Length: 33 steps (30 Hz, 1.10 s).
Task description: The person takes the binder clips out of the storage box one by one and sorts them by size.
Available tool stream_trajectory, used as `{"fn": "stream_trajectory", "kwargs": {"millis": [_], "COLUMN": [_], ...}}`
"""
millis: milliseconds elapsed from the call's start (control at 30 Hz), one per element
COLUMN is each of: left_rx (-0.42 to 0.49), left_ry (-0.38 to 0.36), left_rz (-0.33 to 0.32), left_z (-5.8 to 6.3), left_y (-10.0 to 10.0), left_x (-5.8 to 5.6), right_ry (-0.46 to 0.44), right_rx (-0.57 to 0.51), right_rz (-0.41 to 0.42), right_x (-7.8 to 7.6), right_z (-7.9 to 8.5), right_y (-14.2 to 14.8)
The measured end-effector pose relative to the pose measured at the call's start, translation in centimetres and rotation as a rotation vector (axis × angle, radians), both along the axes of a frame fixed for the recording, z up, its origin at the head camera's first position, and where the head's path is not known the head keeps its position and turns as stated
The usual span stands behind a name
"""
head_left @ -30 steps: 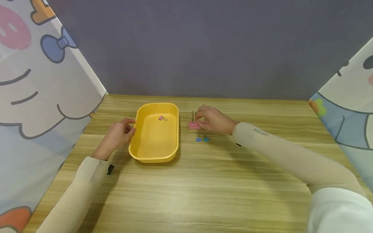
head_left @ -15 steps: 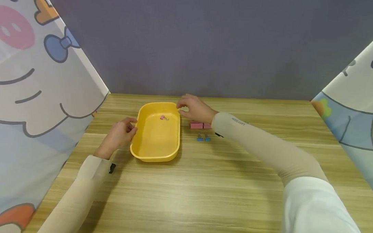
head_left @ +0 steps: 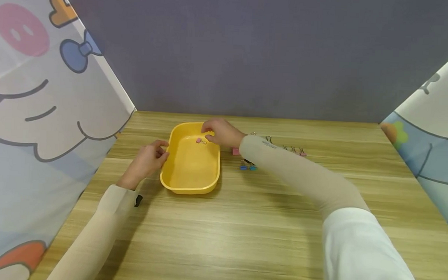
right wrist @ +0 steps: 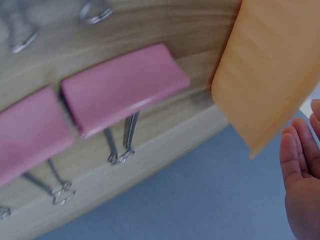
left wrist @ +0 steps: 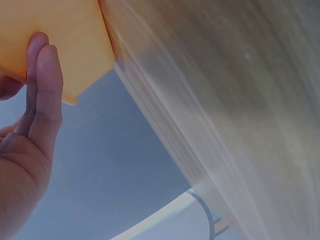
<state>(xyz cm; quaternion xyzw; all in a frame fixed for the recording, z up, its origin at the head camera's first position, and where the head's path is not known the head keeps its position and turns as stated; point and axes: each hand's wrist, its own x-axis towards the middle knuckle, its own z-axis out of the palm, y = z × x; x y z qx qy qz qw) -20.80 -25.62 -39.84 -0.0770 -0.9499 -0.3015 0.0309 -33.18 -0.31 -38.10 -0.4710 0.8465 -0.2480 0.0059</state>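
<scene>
My left hand [head_left: 148, 158] is at the left rim of a yellow tray [head_left: 189, 191]; in the left wrist view its straight fingers [left wrist: 48, 75] lie against the tray's outer wall. My right hand [head_left: 225, 134] reaches over the tray's far right rim, thumb and forefinger bent inward. I cannot tell whether a clip is between its fingertips. Inside the tray, close to that hand, lies a small pink binder clip [head_left: 199, 140]. Two large pink binder clips [right wrist: 125, 87] stand side by side on the table right of the tray, partly hidden by the right sleeve in the head view.
Two small blue binder clips [head_left: 243, 168] sit in front of the large pink ones. Farther right, beyond the right forearm, are several small clips with wire handles, one a pink clip [head_left: 302, 154]. A grey wall [head_left: 256, 54] borders the wooden table [head_left: 220, 238] at the back.
My right hand has moved left from the large pink clips to over the tray's far right part. The left hand has stayed at the tray's left rim. The view has shifted slightly.
</scene>
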Motion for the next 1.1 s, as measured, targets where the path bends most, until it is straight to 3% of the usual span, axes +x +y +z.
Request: {"fn": "stream_trajectory", "kwargs": {"millis": [233,633,833,1100], "left_rx": [0.001,-0.005,0.017,0.016], "left_ry": [-0.002,0.010,0.011,0.001], "left_rz": [0.005,-0.001,0.002,0.007], "left_z": [0.0,0.0,-0.1,-0.1], "left_y": [-0.1,0.0,0.1,0.1], "left_x": [0.0,-0.1,-0.1,-0.1], "right_ry": [-0.054,-0.072,-0.070,-0.043], "right_rx": [0.084,0.294,0.396,0.415], "right_rz": [-0.036,-0.142,-0.114,-0.034], "right_x": [0.1,-0.2,-0.4,-0.1], "right_z": [-1.0,-1.4,-1.4,-1.5], "right_y": [-2.1,-5.0,-5.9,-6.3]}}
